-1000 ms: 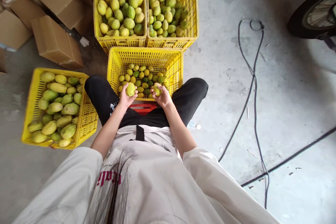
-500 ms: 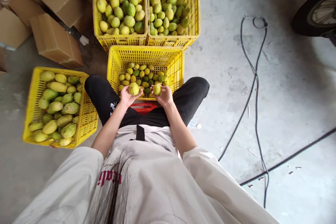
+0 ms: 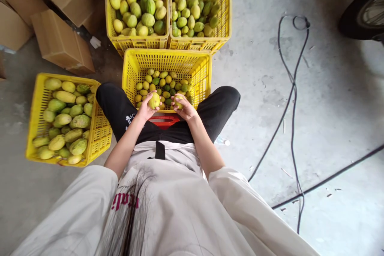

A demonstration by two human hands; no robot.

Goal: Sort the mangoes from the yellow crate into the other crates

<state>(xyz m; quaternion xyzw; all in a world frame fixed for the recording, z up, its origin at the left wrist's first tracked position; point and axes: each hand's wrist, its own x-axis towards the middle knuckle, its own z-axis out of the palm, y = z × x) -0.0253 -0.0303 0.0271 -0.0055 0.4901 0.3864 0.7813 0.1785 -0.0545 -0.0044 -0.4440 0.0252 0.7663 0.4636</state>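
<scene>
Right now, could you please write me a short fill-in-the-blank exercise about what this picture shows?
1. Each hand, the left hand and the right hand, holds one ____.
2. The crates that hold the fruit are coloured ____.
3. The number of crates in view is ____.
4. Beyond the left crate lie brown ____ boxes.

Missing words: fruit; yellow; four; cardboard

Yellow-green fruit (image 3: 154, 100), perforated yellow crate (image 3: 168, 62)

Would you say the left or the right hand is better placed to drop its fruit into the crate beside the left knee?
Left, probably: the left hand holds a fruit on the side crate's side; the right hand would cross the body.
</scene>
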